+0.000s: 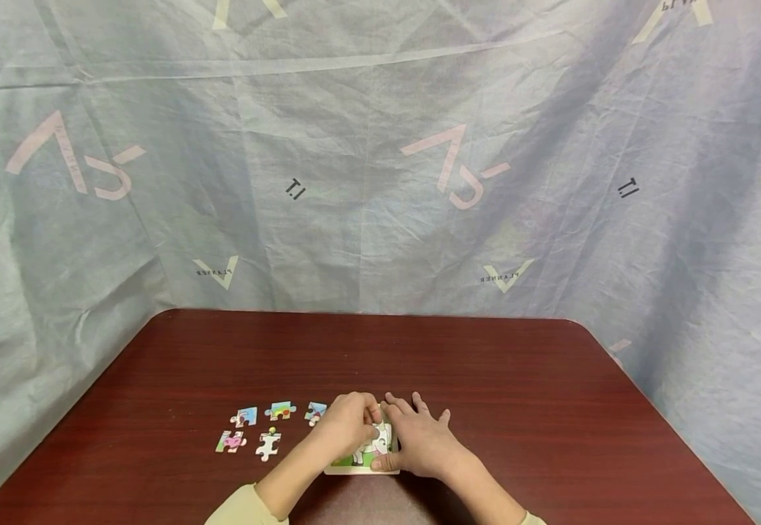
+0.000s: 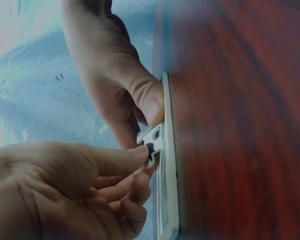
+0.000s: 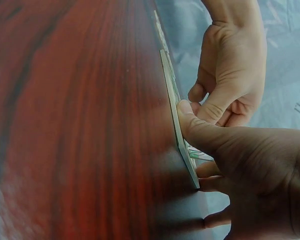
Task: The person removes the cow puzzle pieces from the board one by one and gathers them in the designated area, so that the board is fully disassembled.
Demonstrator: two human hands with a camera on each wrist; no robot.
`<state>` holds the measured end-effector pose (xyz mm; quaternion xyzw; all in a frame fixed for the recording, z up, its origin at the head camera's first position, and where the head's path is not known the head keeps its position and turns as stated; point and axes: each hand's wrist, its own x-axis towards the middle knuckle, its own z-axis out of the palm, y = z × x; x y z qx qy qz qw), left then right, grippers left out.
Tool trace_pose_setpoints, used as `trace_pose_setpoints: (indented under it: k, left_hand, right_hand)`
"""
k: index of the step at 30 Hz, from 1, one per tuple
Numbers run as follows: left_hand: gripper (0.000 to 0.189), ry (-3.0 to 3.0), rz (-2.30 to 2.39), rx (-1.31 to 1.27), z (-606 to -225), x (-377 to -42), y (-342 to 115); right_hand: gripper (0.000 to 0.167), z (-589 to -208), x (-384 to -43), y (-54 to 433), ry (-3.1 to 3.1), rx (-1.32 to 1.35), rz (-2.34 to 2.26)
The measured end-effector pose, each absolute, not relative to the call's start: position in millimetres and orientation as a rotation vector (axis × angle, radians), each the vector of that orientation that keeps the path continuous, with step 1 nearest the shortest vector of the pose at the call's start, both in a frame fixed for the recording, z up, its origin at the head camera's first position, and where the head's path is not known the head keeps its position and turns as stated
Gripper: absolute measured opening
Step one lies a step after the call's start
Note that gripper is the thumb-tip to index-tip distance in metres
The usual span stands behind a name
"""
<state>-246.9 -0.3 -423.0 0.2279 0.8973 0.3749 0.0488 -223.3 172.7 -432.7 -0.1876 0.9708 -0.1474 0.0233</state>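
At the table's near side, my left hand (image 1: 347, 426) is over a small puzzle board (image 1: 360, 470) with a pale rim and a white animal on green. Thumb and forefinger pinch a white puzzle piece (image 2: 157, 142), tilted up from the board in the left wrist view; the fingers partly hide it. My right hand (image 1: 427, 445) lies along the board's right side. Its thumb presses the near right part of the board, while the other fingers spread out past the far right corner. In the right wrist view, that thumb (image 3: 190, 117) sits on the board's edge.
Left of the board lie several loose puzzle pieces, among them a pink one (image 1: 230, 442), a white one (image 1: 267, 445), a yellow-and-blue one (image 1: 280, 410) and a blue one (image 1: 315, 412). A grey printed cloth (image 1: 354, 146) hangs behind the dark red table (image 1: 367, 350).
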Motion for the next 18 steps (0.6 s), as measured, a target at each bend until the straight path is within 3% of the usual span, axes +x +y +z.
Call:
trace_pose_setpoints:
  k: [18]
  left_hand:
    - [0.019,2.661,1.338,0.646,-426.1,-247.1,-2.5]
  right_hand:
    - [0.093,-432.3,-224.4,172.2,2.995,-0.565,-0.456]
